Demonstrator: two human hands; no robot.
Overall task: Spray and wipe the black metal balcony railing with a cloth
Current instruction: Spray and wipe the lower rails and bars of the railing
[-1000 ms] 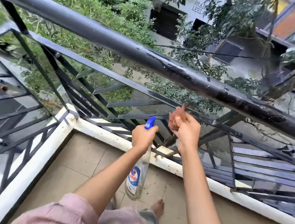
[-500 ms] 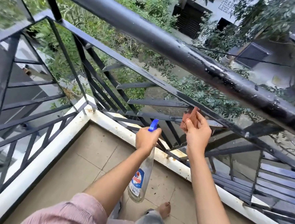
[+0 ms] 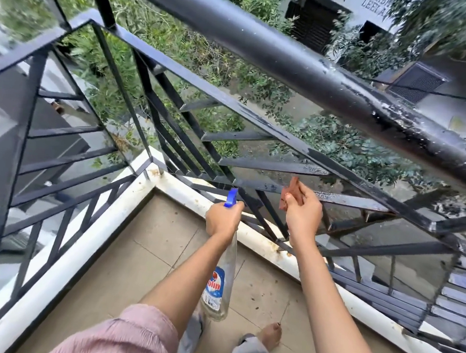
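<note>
The black metal railing (image 3: 265,49) runs diagonally across the view, its thick top rail wet and streaked toward the right. Below it are slanted flat bars (image 3: 272,166). My left hand (image 3: 222,220) grips the neck of a clear spray bottle (image 3: 220,285) with a blue trigger head and a blue-red label; the bottle hangs down. My right hand (image 3: 301,214) pinches a small reddish-brown cloth (image 3: 289,192) and holds it against a flat lower bar of the railing.
A white concrete curb (image 3: 84,248) edges the beige tiled balcony floor (image 3: 139,264), meeting at a corner on the left. My bare foot (image 3: 271,336) stands on the tiles. Beyond the railing lie greenery and a building far below.
The view has shifted left and down, showing more of the corner. My right hand with the cloth has slid along the lower bar. The bottle stays in my left hand.
</note>
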